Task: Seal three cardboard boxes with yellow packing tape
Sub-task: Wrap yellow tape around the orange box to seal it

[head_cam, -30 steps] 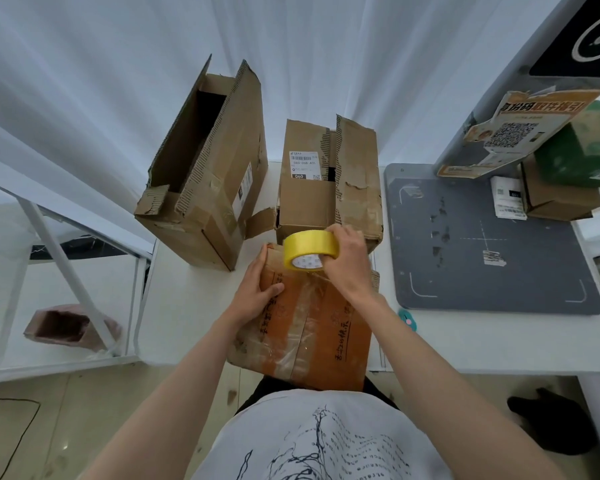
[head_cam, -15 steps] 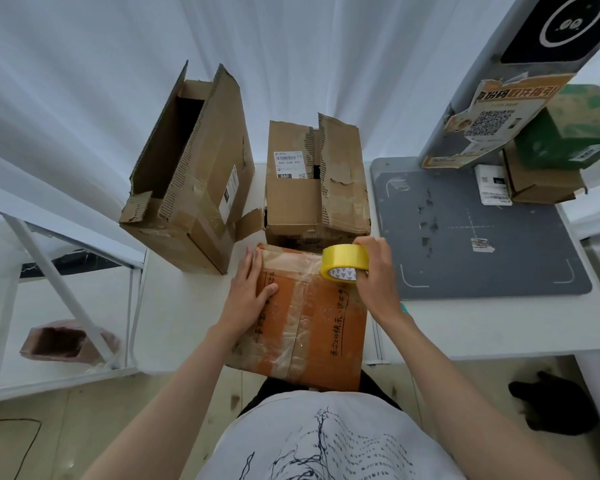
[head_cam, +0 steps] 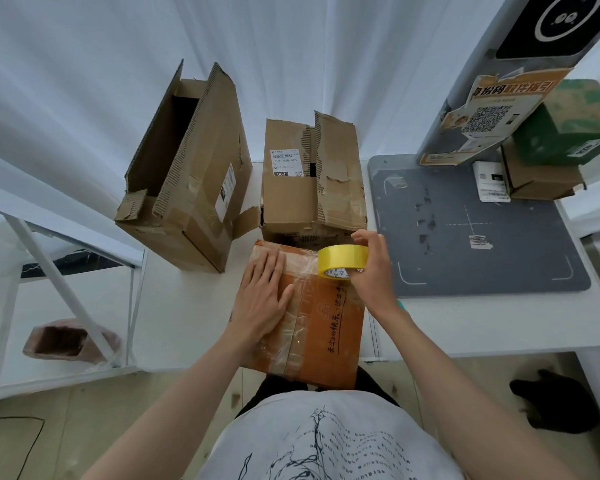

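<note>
Left hand [head_cam: 262,299] fingers flat on orange box [head_cam: 323,327]; right hand [head_cam: 371,271] fingers grip yellow tape roll [head_cam: 342,260] at the box's far edge.

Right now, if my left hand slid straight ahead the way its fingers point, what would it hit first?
The left hand lies flat on the orange box, fingers pointing away from you. Straight ahead, it would probably meet the middle cardboard box first, which seems to stand right behind the orange one, though depth is unclear.

Bright diffuse daylight, soft shadows, fisheye edges
</note>
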